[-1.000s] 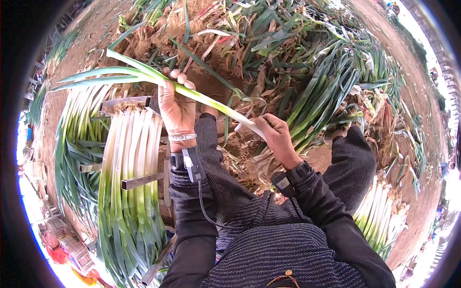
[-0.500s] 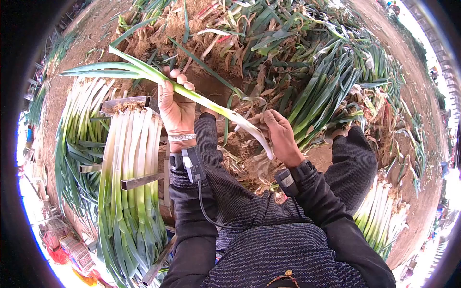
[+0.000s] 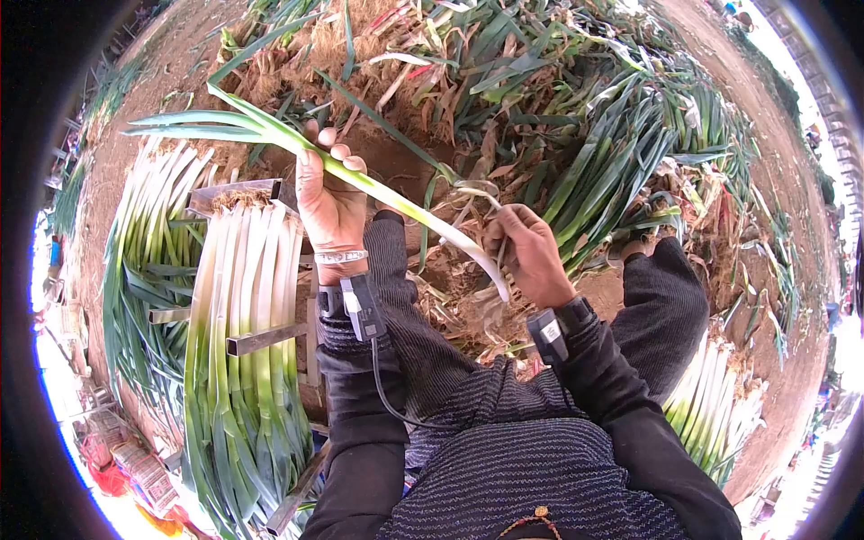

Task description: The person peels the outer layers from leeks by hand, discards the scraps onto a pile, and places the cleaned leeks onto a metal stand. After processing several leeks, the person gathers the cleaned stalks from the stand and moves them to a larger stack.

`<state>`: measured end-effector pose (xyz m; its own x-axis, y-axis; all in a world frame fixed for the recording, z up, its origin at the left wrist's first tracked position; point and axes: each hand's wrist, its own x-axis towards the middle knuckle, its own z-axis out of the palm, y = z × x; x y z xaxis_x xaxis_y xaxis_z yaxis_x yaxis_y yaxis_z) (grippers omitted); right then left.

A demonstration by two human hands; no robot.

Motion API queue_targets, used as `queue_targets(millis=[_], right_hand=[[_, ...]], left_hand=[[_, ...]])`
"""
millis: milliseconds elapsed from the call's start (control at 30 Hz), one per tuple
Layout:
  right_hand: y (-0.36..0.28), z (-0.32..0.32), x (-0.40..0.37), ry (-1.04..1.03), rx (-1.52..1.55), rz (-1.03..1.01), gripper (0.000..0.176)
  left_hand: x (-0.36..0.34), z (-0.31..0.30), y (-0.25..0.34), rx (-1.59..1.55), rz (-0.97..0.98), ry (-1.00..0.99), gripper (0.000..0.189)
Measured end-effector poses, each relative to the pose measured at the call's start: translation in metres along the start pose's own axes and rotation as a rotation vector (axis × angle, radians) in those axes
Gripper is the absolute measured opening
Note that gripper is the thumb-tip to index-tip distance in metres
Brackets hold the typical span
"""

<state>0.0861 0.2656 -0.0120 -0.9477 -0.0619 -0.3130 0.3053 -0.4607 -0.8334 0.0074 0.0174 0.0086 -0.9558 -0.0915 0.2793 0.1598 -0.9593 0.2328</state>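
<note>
My left hand (image 3: 333,193) is closed around the green upper stalk of a long green onion (image 3: 409,207). Its green leaves point to the upper left, one of them bent over, while the white root end slopes down to the right. Beside that white end, my right hand (image 3: 533,256) is pinched on a thin, pale strip of peel (image 3: 477,189) that runs up from the fingers. Part of the strip is hidden by the fingers.
A metal rack (image 3: 265,342) at left holds a bundle of green onions (image 3: 243,306), with another bundle (image 3: 157,225) beyond. Untrimmed onions (image 3: 607,171) lie at upper right, near peelings and dry leaves (image 3: 490,72). Cleaned onions (image 3: 711,400) lie by my right leg.
My right hand has shifted slightly right and down along the white end, with the pale strip now more visible at its fingers. The left hand and onion have hardly moved.
</note>
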Motion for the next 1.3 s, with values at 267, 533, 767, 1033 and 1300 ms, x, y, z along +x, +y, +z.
queue_targets(millis=[267,533,767,1033,1300], right_hand=[[0.025,-0.089,-0.016,-0.121,-1.013,-0.509,0.012],[0.085,-0.215,-0.061,-0.672,-1.820,0.576,0.045],[0.115,-0.251,-0.001,0.079,-1.360,0.262,0.033],[0.130,-0.245,0.011,0.445,-0.614,0.284,0.024],[0.214,-0.264,0.029,0.023,-0.749,0.312,0.024]], left_hand=[[0.001,-0.017,0.022,0.012,0.064,0.005,0.039],[0.001,-0.022,0.026,0.114,0.148,0.115,0.039],[0.009,-0.019,-0.009,0.201,-0.023,0.124,0.037],[0.013,-0.013,-0.036,0.337,-0.213,0.273,0.037],[0.004,-0.007,-0.061,0.462,-0.323,0.383,0.036]])
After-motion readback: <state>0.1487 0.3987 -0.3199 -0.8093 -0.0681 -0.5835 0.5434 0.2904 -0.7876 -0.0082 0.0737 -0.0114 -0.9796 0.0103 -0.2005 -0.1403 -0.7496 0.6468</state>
